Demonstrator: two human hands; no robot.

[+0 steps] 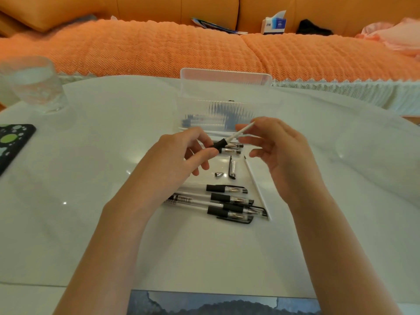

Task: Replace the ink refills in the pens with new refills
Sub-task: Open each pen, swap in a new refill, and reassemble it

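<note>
Pinching the pen [219, 145] by its black grip, your left hand [179, 155] hides the barrel; your right hand [278, 151] pinches the white refill [239, 132], its far end blurred.

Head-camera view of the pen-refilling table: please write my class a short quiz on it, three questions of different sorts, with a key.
1. True or false: the right hand pinches the thin white ink refill sticking out of the black-sleeved clear plastic pen held by the left hand.
2. Multiple choice: the small silver metal pen tip lies A) on the glossy white table; B) in the left hand's grip; C) in the right hand's grip.
3. Short answer: what stands at the table's far-left edge?
Key: 1 true; 2 A; 3 a clear drinking glass.
</note>
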